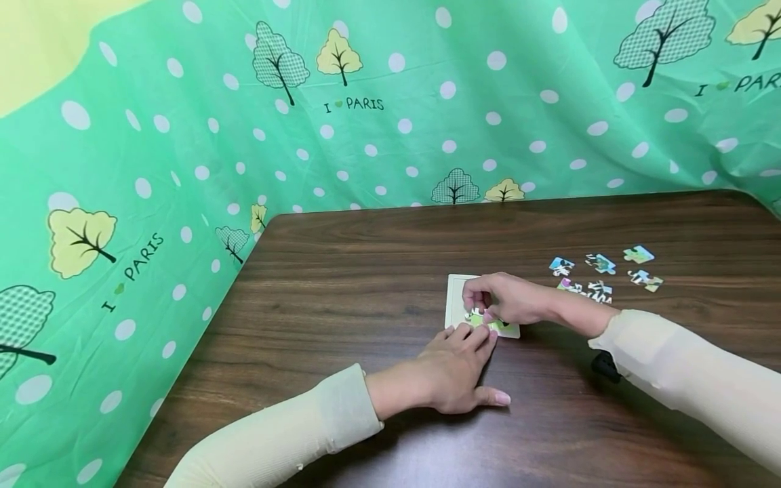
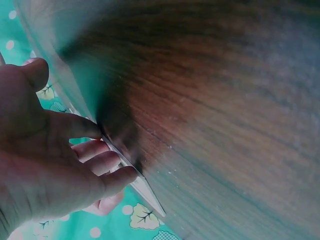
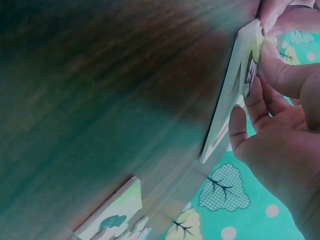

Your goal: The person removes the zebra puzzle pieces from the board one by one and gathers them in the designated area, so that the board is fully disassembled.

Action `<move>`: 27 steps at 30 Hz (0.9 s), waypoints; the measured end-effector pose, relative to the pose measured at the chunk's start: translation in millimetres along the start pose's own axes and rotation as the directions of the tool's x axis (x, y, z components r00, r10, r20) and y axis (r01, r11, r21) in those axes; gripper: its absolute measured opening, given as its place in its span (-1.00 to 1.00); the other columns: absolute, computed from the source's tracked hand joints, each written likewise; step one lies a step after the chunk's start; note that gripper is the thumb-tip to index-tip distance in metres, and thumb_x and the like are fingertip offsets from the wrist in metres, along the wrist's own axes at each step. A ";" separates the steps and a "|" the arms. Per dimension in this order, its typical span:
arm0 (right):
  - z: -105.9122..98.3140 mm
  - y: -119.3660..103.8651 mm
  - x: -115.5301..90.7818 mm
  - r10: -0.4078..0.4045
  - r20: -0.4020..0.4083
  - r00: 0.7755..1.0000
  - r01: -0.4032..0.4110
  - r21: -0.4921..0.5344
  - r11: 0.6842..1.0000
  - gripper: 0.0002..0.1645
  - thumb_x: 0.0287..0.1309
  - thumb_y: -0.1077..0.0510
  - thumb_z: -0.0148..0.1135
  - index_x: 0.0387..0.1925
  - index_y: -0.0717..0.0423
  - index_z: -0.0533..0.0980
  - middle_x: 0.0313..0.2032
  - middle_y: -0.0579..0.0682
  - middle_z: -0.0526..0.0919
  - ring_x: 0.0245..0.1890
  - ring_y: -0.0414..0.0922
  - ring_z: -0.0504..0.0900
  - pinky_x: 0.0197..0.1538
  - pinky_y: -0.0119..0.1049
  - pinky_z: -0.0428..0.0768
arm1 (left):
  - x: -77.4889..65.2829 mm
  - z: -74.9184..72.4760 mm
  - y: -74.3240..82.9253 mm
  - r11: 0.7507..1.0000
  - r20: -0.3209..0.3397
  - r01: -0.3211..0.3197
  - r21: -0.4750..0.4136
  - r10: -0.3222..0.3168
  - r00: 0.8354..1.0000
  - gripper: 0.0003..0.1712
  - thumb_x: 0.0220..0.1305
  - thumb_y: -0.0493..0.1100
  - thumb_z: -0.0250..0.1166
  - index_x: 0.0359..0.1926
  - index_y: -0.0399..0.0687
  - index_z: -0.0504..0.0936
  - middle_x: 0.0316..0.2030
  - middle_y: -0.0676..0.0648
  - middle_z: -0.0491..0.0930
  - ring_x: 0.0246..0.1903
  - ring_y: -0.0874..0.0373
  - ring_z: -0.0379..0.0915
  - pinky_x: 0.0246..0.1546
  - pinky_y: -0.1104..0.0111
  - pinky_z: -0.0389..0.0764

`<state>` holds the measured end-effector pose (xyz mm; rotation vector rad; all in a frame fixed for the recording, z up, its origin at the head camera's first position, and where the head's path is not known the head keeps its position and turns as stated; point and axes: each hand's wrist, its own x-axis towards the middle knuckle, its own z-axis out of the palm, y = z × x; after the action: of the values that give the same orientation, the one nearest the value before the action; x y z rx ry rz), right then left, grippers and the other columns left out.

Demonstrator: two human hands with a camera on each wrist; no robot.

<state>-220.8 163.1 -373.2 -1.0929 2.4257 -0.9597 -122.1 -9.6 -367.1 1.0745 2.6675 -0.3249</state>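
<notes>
A white puzzle tray point(image 1: 454, 298) lies on the table, with green printed puzzle pieces point(image 1: 478, 320) in its near part. My left hand point(image 1: 454, 369) rests its fingertips along the tray's near edge, thumb spread out to the side. Over the tray, my right hand point(image 1: 515, 298) has curled fingers and pinches a puzzle piece point(image 3: 251, 72) between thumb and fingers, low against the tray. That piece is largely hidden by the fingers in the head view. In the left wrist view, the left fingers point(image 2: 120, 180) touch the tray's edge point(image 2: 151, 195).
Several loose puzzle pieces point(image 1: 601, 263) lie on the dark wooden table point(image 1: 342, 271) right of the tray, some close together behind the right forearm. A green dotted cloth point(image 1: 366, 169) hangs behind and left of the table. A small black object point(image 1: 605, 367) sits under the right wrist.
</notes>
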 end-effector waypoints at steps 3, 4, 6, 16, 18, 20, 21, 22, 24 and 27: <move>-0.6 0.2 -0.2 0.032 -0.020 0.999 -0.031 0.031 0.999 -0.59 -0.13 0.61 0.21 -0.39 0.05 0.48 -0.49 -0.08 0.45 -0.40 -0.16 0.43 -0.37 -0.40 0.43 | 0.4 0.6 -0.3 1.000 0.007 0.003 0.003 -0.003 1.000 0.08 0.16 0.60 -0.29 0.53 0.08 -0.10 0.45 0.16 -0.04 0.35 0.23 -0.04 0.38 0.28 0.11; -1.0 0.2 -0.4 0.043 -0.034 0.999 -0.042 0.033 0.999 -0.61 -0.10 0.59 0.22 -0.39 0.06 0.47 -0.49 -0.08 0.45 -0.40 -0.16 0.44 -0.36 -0.39 0.43 | 0.5 0.8 -0.3 1.000 0.008 0.004 0.003 -0.004 1.000 0.09 0.16 0.60 -0.29 0.53 0.08 -0.10 0.45 0.16 -0.04 0.35 0.24 -0.04 0.38 0.29 0.12; -1.9 -0.1 -0.9 0.065 -0.064 0.996 -0.063 0.027 0.998 -0.65 -0.05 0.55 0.26 -0.38 0.05 0.47 -0.49 -0.08 0.46 -0.39 -0.15 0.44 -0.33 -0.37 0.43 | 0.7 1.0 -0.5 1.000 0.004 0.006 0.001 -0.006 1.000 0.09 0.15 0.61 -0.29 0.53 0.09 -0.10 0.43 0.17 -0.03 0.33 0.25 -0.02 0.37 0.29 0.13; -4.7 1.9 0.8 0.073 -0.173 0.982 -0.072 0.014 0.997 -0.77 0.10 0.42 0.28 -0.42 0.04 0.51 -0.49 -0.11 0.51 -0.40 -0.17 0.47 -0.31 -0.36 0.46 | 1.0 1.4 -0.6 1.000 -0.013 -0.002 0.004 0.002 1.000 0.09 0.16 0.60 -0.28 0.52 0.06 -0.07 0.42 0.16 0.00 0.30 0.25 0.01 0.36 0.28 0.14; -7.0 3.2 -1.4 0.077 -0.177 0.981 -0.071 0.040 0.997 -0.80 0.12 0.41 0.27 -0.41 0.05 0.51 -0.50 -0.09 0.51 -0.41 -0.17 0.47 -0.33 -0.37 0.46 | 1.0 1.6 -0.6 1.000 -0.018 -0.004 0.006 0.004 1.000 0.09 0.16 0.60 -0.28 0.52 0.06 -0.06 0.40 0.16 0.02 0.29 0.25 0.02 0.36 0.28 0.14; -10.5 5.3 -5.6 0.085 -0.182 0.980 -0.073 0.072 0.995 -0.82 0.13 0.40 0.27 -0.41 0.07 0.52 -0.50 -0.08 0.50 -0.43 -0.17 0.46 -0.36 -0.39 0.45 | 0.9 1.7 -0.7 1.000 -0.018 -0.006 0.007 0.006 1.000 0.09 0.16 0.60 -0.28 0.52 0.06 -0.06 0.40 0.16 0.02 0.28 0.25 0.03 0.36 0.28 0.14; -12.7 6.4 -8.6 0.092 -0.185 0.978 -0.078 0.084 0.993 -0.82 0.14 0.40 0.26 -0.41 0.08 0.52 -0.50 -0.07 0.50 -0.43 -0.18 0.46 -0.37 -0.39 0.45 | 0.9 1.8 -0.8 1.000 -0.017 -0.007 0.007 0.007 1.000 0.09 0.16 0.60 -0.29 0.52 0.06 -0.07 0.40 0.16 0.02 0.29 0.25 0.02 0.36 0.28 0.14; -15.4 7.8 -12.3 0.100 -0.189 0.977 -0.083 0.095 0.992 -0.83 0.15 0.40 0.26 -0.41 0.08 0.51 -0.50 -0.07 0.50 -0.44 -0.18 0.46 -0.38 -0.40 0.46 | 0.9 1.7 -0.8 1.000 -0.015 -0.007 0.006 0.007 1.000 0.09 0.16 0.60 -0.29 0.52 0.06 -0.07 0.41 0.15 0.01 0.29 0.25 0.02 0.37 0.28 0.14; -21.8 11.2 -21.6 0.109 -0.200 0.974 -0.091 0.099 0.991 -0.84 0.15 0.39 0.26 -0.41 0.09 0.51 -0.50 -0.07 0.51 -0.45 -0.19 0.45 -0.39 -0.40 0.46 | 0.7 1.7 -1.0 1.000 -0.009 -0.006 0.001 0.006 1.000 0.09 0.16 0.60 -0.29 0.52 0.06 -0.08 0.44 0.14 -0.02 0.32 0.24 0.00 0.38 0.27 0.12; -33.0 16.3 -39.7 0.136 -0.229 0.964 -0.120 0.083 0.989 -0.86 0.15 0.37 0.27 -0.39 0.09 0.52 -0.49 -0.07 0.54 -0.46 -0.20 0.48 -0.40 -0.39 0.48 | 0.5 1.7 -1.4 1.000 -0.003 -0.003 -0.005 0.003 1.000 0.10 0.15 0.60 -0.30 0.52 0.05 -0.10 0.46 0.14 -0.06 0.34 0.24 -0.03 0.39 0.27 0.10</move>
<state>-220.6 215.6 -360.2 -0.8278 2.5901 -1.1772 -123.2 -10.7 -368.7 1.0785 2.6671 -0.3167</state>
